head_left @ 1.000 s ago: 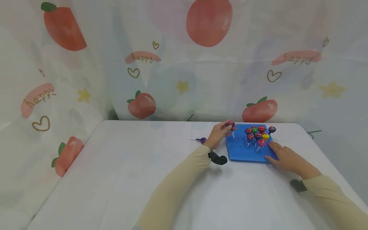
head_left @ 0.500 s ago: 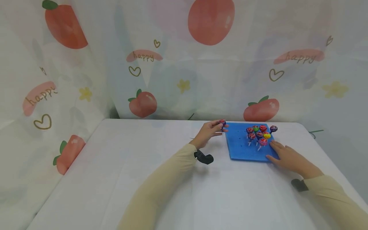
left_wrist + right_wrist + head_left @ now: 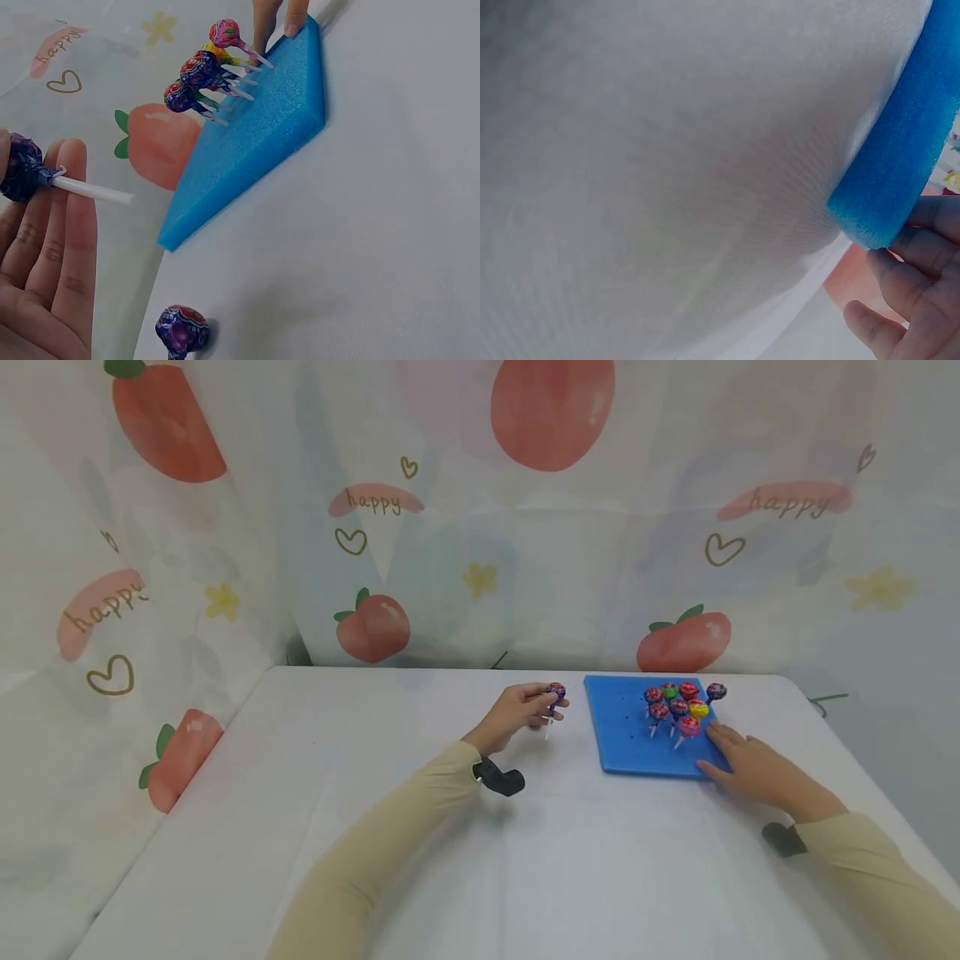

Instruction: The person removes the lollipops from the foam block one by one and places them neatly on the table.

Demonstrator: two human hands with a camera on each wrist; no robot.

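Note:
My left hand [image 3: 512,717] pinches a wrapped lollipop [image 3: 24,169] by its dark blue and purple head, left of the blue foam board [image 3: 618,747]. Its bare white stick points away from the palm in the left wrist view. A second lollipop [image 3: 182,330] lies on the table beneath; in the head view the left hand mostly covers it. Several lollipops [image 3: 678,706] stand stick-down in the right part of the board, heads in red, blue, green, yellow and pink. Against the board's right edge rests my right hand [image 3: 761,774], its fingers fairly straight.
Small holes dot the board's left half. A white cloth covers the table [image 3: 420,827], which ends at a patterned curtain [image 3: 442,568] at the back and left. Each wrist carries a dark camera mount.
My left hand has moved left, from over the board to beside it, carrying the lollipop. The right hand stays at the board's edge. The loose lollipop has become mostly hidden.

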